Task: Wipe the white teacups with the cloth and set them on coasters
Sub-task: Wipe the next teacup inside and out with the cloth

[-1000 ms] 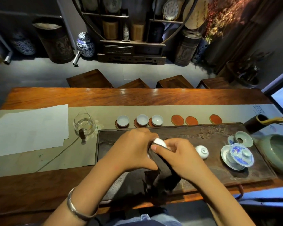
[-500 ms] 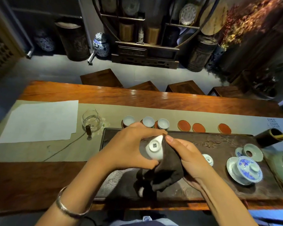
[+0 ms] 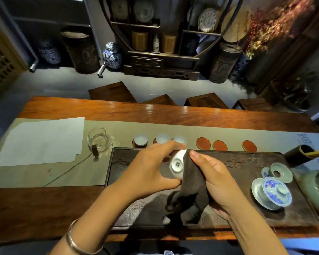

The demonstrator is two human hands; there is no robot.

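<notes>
My left hand [image 3: 147,172] grips a white teacup [image 3: 177,165] tipped on its side, its marked base facing me. My right hand [image 3: 215,179] presses a dark brown cloth [image 3: 191,190] against the cup's right side; the cloth hangs down over the dark tea tray [image 3: 247,216]. Three white teacups [image 3: 140,139] [image 3: 162,138] [image 3: 180,139] sit on coasters in a row on the runner beyond the tray. Three bare red coasters [image 3: 203,143] [image 3: 219,145] [image 3: 249,145] lie to their right. The other loose cup on the tray is hidden behind my right hand.
A glass pitcher [image 3: 99,140] stands left of the cups, beside white paper [image 3: 41,140]. On the tray's right are a blue-and-white lidded gaiwan [image 3: 272,193] and a small celadon strainer [image 3: 281,172]. A green bowl [image 3: 318,188] and a dark holder [image 3: 298,155] sit at the far right.
The cup has been turned from rim-down in the cloth onto its side, base towards me. The cloth now sits at its right side, and the view has shifted left.
</notes>
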